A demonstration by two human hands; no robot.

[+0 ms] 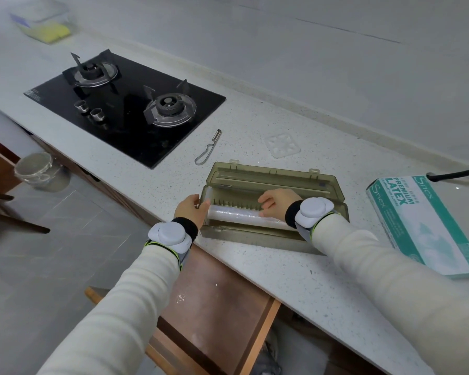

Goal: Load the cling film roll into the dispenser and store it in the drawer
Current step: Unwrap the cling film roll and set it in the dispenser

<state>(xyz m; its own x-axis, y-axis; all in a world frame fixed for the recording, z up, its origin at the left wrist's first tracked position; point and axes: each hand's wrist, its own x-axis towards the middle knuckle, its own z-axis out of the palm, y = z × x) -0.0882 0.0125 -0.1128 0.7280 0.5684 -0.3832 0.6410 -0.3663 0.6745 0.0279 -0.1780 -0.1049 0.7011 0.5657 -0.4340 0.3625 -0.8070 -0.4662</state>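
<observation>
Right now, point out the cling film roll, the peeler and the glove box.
cling film roll [236, 214]: head view, middle of its visible length.
peeler [217, 135]: head view, its blade end.
glove box [423, 223]: head view, its printed top face.

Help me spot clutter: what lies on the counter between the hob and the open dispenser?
A metal peeler lies on the counter between the hob and the dispenser, touching neither, seen in the head view.
</observation>
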